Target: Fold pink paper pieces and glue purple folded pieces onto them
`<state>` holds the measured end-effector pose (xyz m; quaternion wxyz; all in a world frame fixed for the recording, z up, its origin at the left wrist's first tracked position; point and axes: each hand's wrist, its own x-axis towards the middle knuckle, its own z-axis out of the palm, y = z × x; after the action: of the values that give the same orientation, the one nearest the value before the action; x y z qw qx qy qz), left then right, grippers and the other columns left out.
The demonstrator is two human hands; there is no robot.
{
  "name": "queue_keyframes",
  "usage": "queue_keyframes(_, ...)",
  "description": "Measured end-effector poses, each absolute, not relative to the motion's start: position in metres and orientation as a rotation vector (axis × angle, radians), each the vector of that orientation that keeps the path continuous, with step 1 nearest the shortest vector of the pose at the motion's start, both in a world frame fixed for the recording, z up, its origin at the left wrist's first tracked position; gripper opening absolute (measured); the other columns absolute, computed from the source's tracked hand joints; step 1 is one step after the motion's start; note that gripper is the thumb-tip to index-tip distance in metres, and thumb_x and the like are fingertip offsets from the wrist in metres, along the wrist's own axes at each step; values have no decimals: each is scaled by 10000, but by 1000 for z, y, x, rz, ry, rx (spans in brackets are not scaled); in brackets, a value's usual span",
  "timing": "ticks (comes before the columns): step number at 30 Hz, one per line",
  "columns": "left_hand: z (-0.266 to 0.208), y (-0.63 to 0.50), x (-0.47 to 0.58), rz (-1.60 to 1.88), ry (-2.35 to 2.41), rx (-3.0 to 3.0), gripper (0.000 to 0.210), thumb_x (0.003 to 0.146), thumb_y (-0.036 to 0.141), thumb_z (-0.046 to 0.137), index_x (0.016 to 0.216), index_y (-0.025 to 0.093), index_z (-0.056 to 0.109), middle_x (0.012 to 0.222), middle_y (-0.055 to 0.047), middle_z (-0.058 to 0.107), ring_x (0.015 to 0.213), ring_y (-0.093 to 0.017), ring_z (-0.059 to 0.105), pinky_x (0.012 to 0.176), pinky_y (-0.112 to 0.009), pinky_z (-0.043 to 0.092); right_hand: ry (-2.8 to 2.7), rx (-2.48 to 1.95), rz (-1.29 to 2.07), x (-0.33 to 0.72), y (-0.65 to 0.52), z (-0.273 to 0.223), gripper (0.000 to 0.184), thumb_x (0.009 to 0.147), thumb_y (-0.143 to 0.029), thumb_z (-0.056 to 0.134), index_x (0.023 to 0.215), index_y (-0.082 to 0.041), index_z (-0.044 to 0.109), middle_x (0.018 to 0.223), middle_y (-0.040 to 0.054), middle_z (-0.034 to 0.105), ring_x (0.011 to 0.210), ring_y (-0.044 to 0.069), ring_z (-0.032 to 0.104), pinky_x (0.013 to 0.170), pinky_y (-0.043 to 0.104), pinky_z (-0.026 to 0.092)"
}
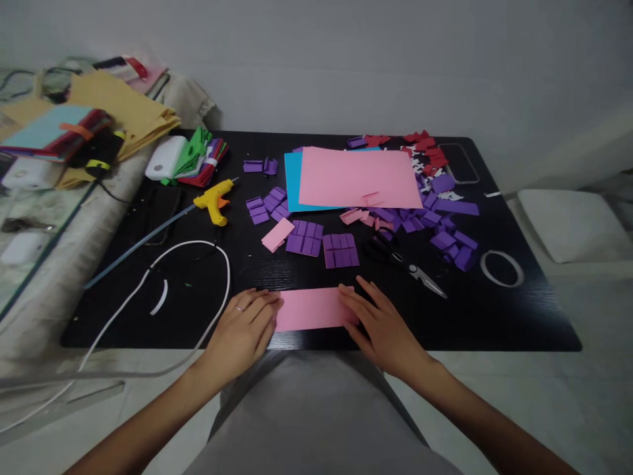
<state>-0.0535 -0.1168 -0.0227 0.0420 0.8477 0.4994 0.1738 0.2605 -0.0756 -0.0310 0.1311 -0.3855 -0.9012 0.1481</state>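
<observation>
A pink paper strip (309,309) lies lengthwise on the black table near its front edge. My left hand (248,324) rests on the strip's left end, fingers side by side and laid flat; a ring shows on one finger. Over the right end, my right hand (380,323) has its fingers stretched and spread, with fingertips touching the paper. Just beyond the strip are two creased purple paper pieces (341,251) and a small folded pink piece (277,235). Black-handled scissors (420,277) lie open to the right, beyond my right hand.
Pink sheets (359,177) overlap a blue sheet (293,185) at the back. Purple paper pieces (452,206) and red scraps (435,157) crowd the right. A yellow glue gun (215,200), a white cable (228,270) and a tape ring (501,268) lie around the table.
</observation>
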Motion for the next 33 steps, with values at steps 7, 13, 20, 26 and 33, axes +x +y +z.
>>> queue_keyframes(7, -21, -107, -25, 568, 1531, 2619, 303, 997, 106, 523, 1256, 84, 679, 1264, -158, 737, 1133, -311, 684, 1007, -515, 557, -2611, -1109, 423, 261, -76, -34, 517, 1045, -226, 498, 1559, -195, 449, 1603, 76, 529, 1565, 319, 376, 1241, 651, 393)
queue_keyframes(13, -35, -106, -2, 527, 1326, 2667, 493, 979, 54, 480, 1465, 88, 555, 1474, -133, 646, 1374, -298, 600, 1129, -494, 535, -2625, -1126, 391, 262, -76, -32, 460, 1048, -243, 501, 1501, -167, 506, 1592, 86, 542, 1555, 325, 393, 1231, 634, 410)
queue_keyframes(20, -31, -106, -6, 577, 1325, 2617, 435, 1009, 99, 515, 1438, 96, 588, 1444, -129, 671, 1365, -288, 618, 1130, -492, 551, -2580, -1261, 346, 271, -76, -29, 401, 1054, -332, 528, 1417, -165, 574, 1553, 90, 585, 1528, 343, 436, 1218, 635, 424)
queue_keyframes(26, -29, -112, -27, 544, 1411, 2556, 398, 1044, 199, 537, 1428, 115, 596, 1470, -135, 649, 1386, -283, 603, 1125, -493, 556, -2564, -1264, 338, 269, -77, -27, 382, 1038, -307, 543, 1393, -177, 600, 1540, 90, 599, 1524, 331, 447, 1217, 618, 426)
queue_keyframes(33, -26, -128, -74, 482, 1550, 2524, 397, 1061, 224, 512, 1445, 151, 577, 1462, -111, 658, 1390, -267, 601, 1130, -485, 560, -2550, -1277, 323, 267, -78, -30, 384, 1037, -317, 540, 1389, -174, 592, 1540, 84, 599, 1511, 325, 463, 1219, 612, 420)
